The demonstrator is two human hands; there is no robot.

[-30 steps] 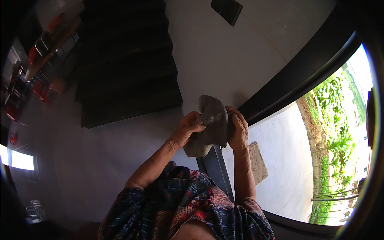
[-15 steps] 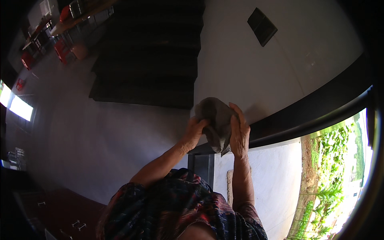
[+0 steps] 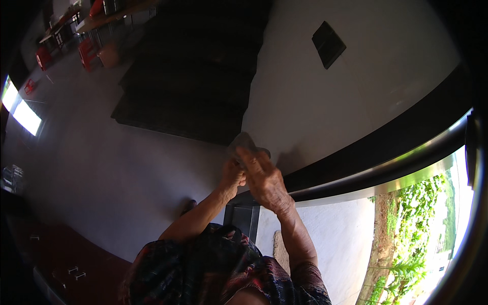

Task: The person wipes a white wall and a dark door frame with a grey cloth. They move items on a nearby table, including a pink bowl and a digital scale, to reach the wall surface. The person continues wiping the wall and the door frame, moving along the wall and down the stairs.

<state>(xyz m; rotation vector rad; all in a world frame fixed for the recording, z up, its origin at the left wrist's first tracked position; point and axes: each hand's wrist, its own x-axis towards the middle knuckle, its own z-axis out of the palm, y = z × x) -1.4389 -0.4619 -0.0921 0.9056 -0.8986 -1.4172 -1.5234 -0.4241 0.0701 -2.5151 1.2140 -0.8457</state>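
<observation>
In front of my body, a crumpled grey cloth (image 3: 244,138) is bunched up between my two hands. My left hand (image 3: 233,174) is closed round its lower left part, with the fingers curled in. Over the cloth from the right lies my right hand (image 3: 265,180), back upward, its fingers folded across and pressing on it. Most of the cloth is hidden under these fingers, and the fingertips are slightly blurred. Both hands are close together, almost touching.
Dark stair-like steps (image 3: 188,96) rise ahead beside a pale wall with a dark switch panel (image 3: 329,44). A black door or window frame (image 3: 376,152) curves along the right, with greenery outside. Red stools (image 3: 86,53) and a table stand far left. A dark red cabinet (image 3: 61,259) is at lower left.
My right hand has moved left and turned over onto the cloth. The cloth, spread between both hands before, is now bunched smaller. The view has shifted slightly.
</observation>
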